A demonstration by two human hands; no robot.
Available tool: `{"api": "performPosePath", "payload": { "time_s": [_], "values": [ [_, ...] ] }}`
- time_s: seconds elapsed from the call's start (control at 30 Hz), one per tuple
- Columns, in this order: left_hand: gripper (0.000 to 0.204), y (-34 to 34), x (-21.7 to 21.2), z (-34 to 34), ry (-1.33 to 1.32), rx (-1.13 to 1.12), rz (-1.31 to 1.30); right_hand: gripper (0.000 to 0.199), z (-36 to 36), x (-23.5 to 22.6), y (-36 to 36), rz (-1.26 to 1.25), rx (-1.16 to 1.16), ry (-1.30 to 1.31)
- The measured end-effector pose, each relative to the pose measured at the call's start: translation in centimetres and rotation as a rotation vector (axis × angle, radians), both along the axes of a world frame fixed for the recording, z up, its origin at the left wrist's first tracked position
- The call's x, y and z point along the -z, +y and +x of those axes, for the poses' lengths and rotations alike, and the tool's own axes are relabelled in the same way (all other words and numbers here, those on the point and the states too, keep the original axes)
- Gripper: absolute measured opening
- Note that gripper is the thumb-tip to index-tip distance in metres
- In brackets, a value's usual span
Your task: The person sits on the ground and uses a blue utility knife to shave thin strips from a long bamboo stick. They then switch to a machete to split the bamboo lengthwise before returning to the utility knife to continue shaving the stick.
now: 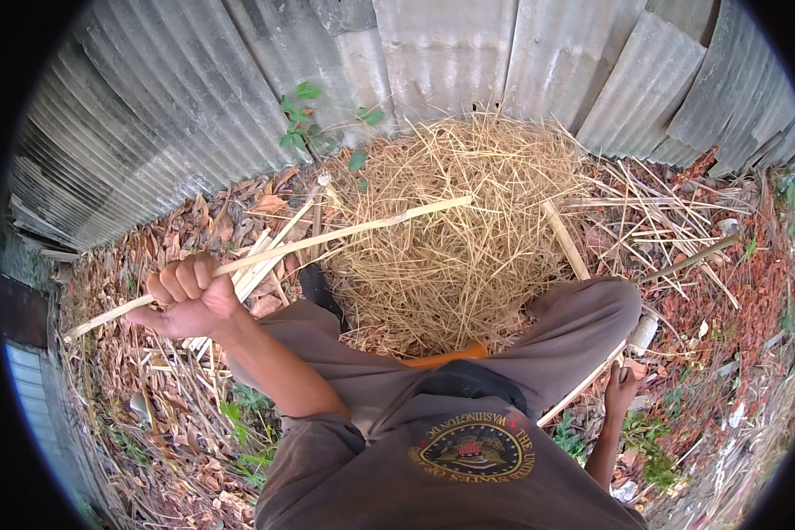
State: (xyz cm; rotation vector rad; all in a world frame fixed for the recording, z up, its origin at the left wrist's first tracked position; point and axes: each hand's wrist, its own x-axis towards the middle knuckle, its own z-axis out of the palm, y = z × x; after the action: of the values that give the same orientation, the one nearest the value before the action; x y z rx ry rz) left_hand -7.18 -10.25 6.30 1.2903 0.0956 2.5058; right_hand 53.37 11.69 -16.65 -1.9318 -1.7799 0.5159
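My left hand (pixel 187 294) is closed round a long pale wooden stick (pixel 353 230), perhaps split bamboo. The stick slants up to the right, its far end over a heap of dry straw (pixel 450 238) between my legs. Low on the right, beside my bent knee, my right hand (pixel 622 389) is curled closed. Whatever it may hold is too small or hidden to tell. A thin pale strip (pixel 583 386) lies close to that hand, partly under my leg. Part of an orange object (pixel 448 355) shows at the near edge of the straw.
A corrugated metal fence (pixel 446 57) curves behind the straw. Pale split sticks (pixel 254 269) lie left of the heap, and thin stalks (pixel 654 216) are scattered right of it. A thicker stick (pixel 691 258) sits beyond my right knee. Dry leaves (pixel 269 205) and a green plant (pixel 299 119) are nearby.
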Motion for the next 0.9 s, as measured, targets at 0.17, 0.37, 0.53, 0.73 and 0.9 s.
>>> {"api": "performPosePath", "payload": {
  "time_s": [0.17,0.37,0.53,0.73,0.9],
  "values": [
    [0.06,0.6,-0.1,-0.4,-0.169,0.005,0.068,0.047,5.1,13.3,-8.0,-0.166,0.217,-0.062],
    [0.058,2.1,-1.7,0.7,-0.175,0.067,0.09,0.046,3.5,13.8,-7.2,-0.234,0.301,0.398],
    [0.06,2.3,-1.1,0.7,-0.215,0.068,0.093,0.051,5.4,14.3,-4.5,-0.264,0.188,-0.094],
    [0.062,1.4,-2.0,2.4,-0.249,0.013,0.085,0.05,10.8,18.9,-8.2,-0.255,0.349,-0.217],
    [0.051,1.8,-0.4,1.5,-0.309,0.026,0.05,0.041,13.5,20.8,-13.3,-0.342,0.402,-0.312]
  ]
}}
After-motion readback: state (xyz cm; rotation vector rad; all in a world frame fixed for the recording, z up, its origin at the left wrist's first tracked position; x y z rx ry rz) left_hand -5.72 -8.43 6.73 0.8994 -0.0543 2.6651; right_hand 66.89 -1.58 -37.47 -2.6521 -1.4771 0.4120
